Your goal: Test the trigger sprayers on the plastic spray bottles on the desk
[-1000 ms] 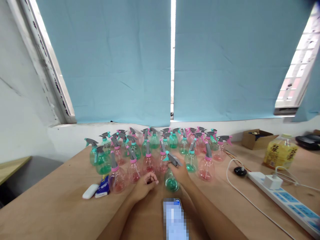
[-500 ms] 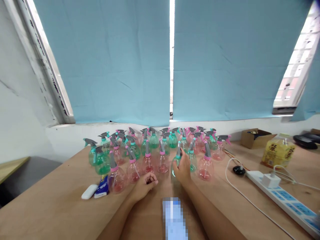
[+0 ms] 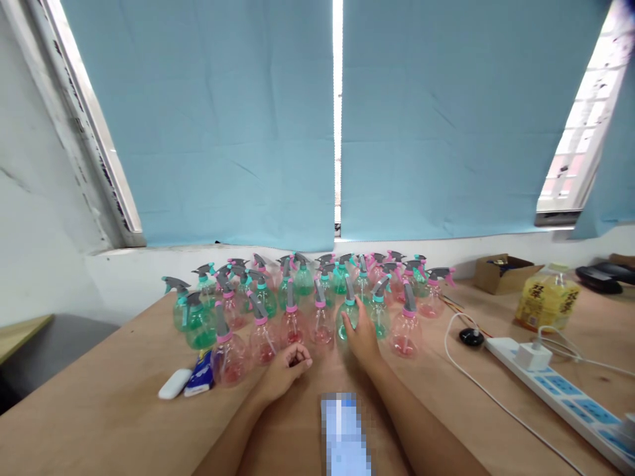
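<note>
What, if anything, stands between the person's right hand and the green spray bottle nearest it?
Nothing visible does: the right hand appears to touch the green spray bottle, overlapping its near right side. A pink spray bottle stands to its left and a second green bottle to its right, but neither comes between.

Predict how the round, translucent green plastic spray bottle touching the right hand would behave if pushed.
The green spray bottle may tip if pushed high, given its tall grey trigger head. Looking smooth and shiny, it could slip against the right hand.
</note>
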